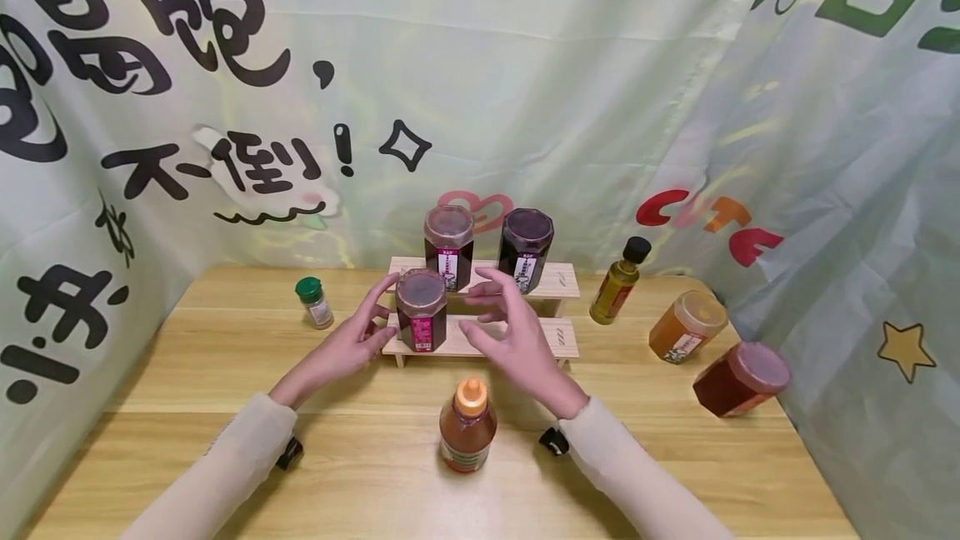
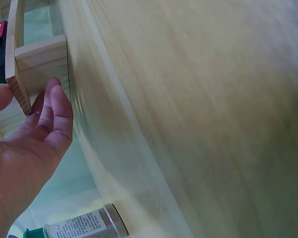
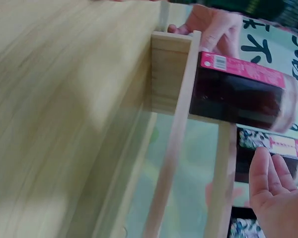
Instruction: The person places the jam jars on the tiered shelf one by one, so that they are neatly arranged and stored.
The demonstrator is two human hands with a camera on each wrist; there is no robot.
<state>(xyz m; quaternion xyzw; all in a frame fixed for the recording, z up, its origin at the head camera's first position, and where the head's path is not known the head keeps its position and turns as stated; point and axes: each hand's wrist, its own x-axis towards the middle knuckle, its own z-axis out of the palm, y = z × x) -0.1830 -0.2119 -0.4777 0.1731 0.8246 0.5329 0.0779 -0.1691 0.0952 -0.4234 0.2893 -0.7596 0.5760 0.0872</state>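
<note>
A dark hexagonal jar with a pink label (image 1: 422,311) stands upright at the left end of the lower step of a wooden two-step rack (image 1: 517,337). Beside the jar's left side, my left hand (image 1: 348,346) has its fingers spread; in the left wrist view its thumb and fingertips are right at the rack's end (image 2: 44,59). My right hand (image 1: 517,340) hovers over the lower step, right of the jar, fingers loosely bent with nothing between them. On the upper step are two more dark jars, one left (image 1: 448,248) and one right (image 1: 527,250).
An orange-capped squeeze bottle (image 1: 468,427) stands in front of the rack between my forearms. Left is a green-lidded shaker (image 1: 314,303). To the right are an oil bottle (image 1: 619,282), an amber jar (image 1: 687,327) and a dark red jar (image 1: 741,379). A printed curtain (image 1: 585,107) hangs behind.
</note>
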